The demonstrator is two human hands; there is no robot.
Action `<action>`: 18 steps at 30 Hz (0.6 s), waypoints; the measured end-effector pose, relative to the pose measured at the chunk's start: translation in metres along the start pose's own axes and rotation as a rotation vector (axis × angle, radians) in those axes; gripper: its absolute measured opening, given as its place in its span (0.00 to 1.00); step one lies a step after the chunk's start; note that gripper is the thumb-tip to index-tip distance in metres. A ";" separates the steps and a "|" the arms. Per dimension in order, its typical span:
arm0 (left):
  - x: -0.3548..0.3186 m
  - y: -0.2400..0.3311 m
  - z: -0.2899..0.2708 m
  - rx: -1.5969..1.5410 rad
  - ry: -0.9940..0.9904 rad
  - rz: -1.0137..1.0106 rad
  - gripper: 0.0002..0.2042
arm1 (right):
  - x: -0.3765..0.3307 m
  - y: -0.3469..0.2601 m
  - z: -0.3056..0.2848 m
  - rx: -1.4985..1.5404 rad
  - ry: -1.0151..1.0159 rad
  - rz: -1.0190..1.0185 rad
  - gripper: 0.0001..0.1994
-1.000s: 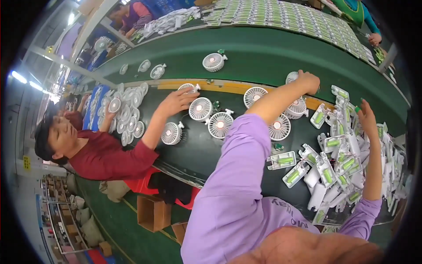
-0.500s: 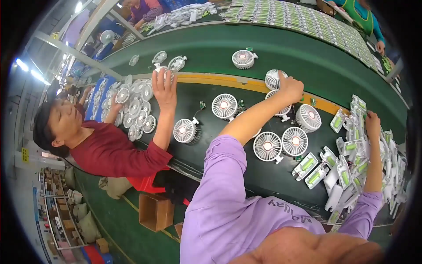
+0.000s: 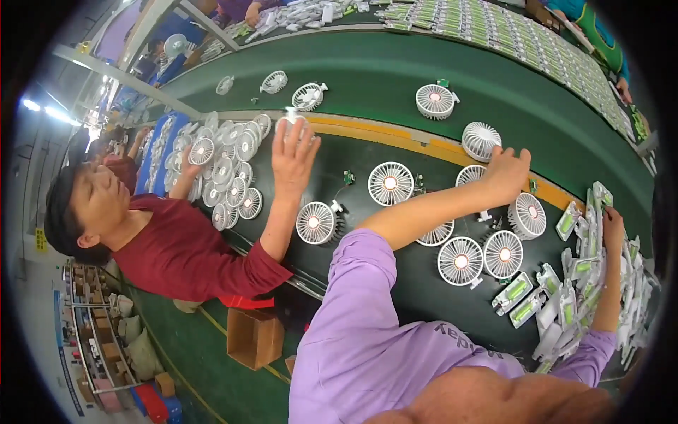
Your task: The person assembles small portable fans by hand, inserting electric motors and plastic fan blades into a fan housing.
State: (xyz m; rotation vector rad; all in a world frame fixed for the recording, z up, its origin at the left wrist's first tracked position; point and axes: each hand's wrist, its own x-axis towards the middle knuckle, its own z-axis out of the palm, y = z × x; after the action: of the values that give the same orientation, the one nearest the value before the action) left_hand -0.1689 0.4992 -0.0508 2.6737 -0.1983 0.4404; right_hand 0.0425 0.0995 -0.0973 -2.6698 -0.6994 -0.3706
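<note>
My left hand (image 3: 510, 173) is just beside a white fan head (image 3: 482, 141) that lies at the far yellow edge of the table. Its thumb and fingers are apart, with the thumb close to the fan's rim and nothing between them. Several more round white fan heads (image 3: 460, 261) with orange centres lie under and around my left forearm. At the right, my right hand (image 3: 613, 230) is at the heap of white handle casings (image 3: 583, 268), which hold green batteries. Its fingers are curled together, and what they hold, if anything, is hidden.
A co-worker in a dark red top (image 3: 191, 240) sits at the left, both hands near a pile of fan grilles (image 3: 226, 169). Beyond the yellow edge runs a green belt (image 3: 367, 78) carrying fan parts. Rows of casings (image 3: 494, 56) lie beyond it. A cardboard box (image 3: 254, 339) stands below.
My left hand has come off the fan head and drawn back a little toward me. My right hand stays at the casings heap. The whole view has shifted slightly.
</note>
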 end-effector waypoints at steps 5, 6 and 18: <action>0.000 -0.002 0.005 -0.076 -0.115 0.095 0.13 | -0.001 -0.004 -0.003 0.268 -0.156 0.345 0.15; 0.004 -0.001 0.011 -0.060 -0.126 0.103 0.12 | -0.005 0.002 0.000 0.279 -0.085 0.239 0.15; 0.002 -0.003 0.020 -0.140 -0.107 0.064 0.14 | 0.008 -0.021 -0.012 0.275 -0.190 0.294 0.13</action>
State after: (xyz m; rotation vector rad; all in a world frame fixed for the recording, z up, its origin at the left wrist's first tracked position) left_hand -0.1611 0.4928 -0.0686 2.5600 -0.3352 0.2922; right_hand 0.0362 0.1152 -0.0777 -2.5096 -0.3665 0.0559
